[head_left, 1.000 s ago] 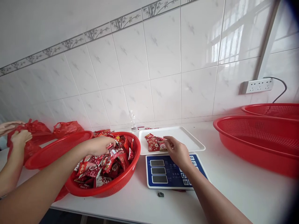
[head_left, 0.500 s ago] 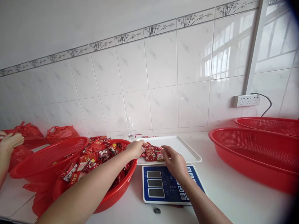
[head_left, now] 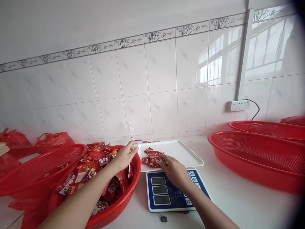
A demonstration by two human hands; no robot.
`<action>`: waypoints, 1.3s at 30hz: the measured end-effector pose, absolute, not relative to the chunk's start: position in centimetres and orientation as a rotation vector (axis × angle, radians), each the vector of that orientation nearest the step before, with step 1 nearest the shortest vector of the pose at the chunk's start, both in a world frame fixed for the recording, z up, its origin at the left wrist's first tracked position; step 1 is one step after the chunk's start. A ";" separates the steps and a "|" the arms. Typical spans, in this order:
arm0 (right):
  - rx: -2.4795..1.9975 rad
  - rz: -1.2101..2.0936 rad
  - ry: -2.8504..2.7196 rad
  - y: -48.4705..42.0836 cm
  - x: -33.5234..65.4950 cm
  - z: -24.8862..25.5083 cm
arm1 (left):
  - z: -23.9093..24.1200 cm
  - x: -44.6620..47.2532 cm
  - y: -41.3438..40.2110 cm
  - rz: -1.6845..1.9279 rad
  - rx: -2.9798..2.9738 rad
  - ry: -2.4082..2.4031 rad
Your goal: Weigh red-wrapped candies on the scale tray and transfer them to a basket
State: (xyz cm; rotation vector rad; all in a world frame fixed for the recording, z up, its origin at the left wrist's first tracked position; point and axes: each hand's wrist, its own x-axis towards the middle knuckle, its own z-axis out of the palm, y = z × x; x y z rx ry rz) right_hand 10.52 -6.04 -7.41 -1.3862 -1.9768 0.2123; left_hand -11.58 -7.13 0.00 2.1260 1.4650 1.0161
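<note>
My left hand [head_left: 126, 156] is over the right rim of a red basket [head_left: 133, 186] piled with red wrapped snack packets [head_left: 95, 156]. Its fingers are loosely stretched, with nothing in them. My right hand [head_left: 175, 171] closes its fingertips on the right end of a red snack packet [head_left: 154, 159] with white lettering. That packet lies at the left of the white tray [head_left: 184, 156] of a weighing scale, among a few smaller red packets. Below the tray is the scale's blue panel [head_left: 176, 201], partly covered by my right forearm; its displays look blank.
Large red baskets [head_left: 257, 178] stand at the right, another red basket [head_left: 45, 184] at the left. Red plastic bags [head_left: 56, 141] lie against the tiled wall. A clear bottle [head_left: 130, 132] stands behind the tray. Another person's hand [head_left: 3, 149] shows at the left edge.
My left hand has let go of the packets on the tray and moved left over the basket. My right hand stays at the packet. The view has turned slightly right.
</note>
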 end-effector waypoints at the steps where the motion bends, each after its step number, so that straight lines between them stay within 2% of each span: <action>1: -1.393 0.250 -1.976 -6.0 10.4 -7.2 | 0.1 -11.5 -7.5 1.029 2.155 1.452; 10: -1.472 0.403 -2.363 -3.1 7.3 -4.7 | 0.1 -11.2 -8.2 1.006 2.387 1.442; 15: -1.420 0.304 -2.440 -1.2 5.7 -5.0 | 0.1 -11.6 -8.0 1.001 2.363 1.385; 25: -1.381 0.174 -2.171 0.1 7.5 -5.2 | 0.3 -12.0 -8.2 1.026 2.357 1.333; 39: -1.299 0.567 -1.573 2.5 7.6 -4.4 | 0.1 -12.4 -7.8 1.027 2.359 1.353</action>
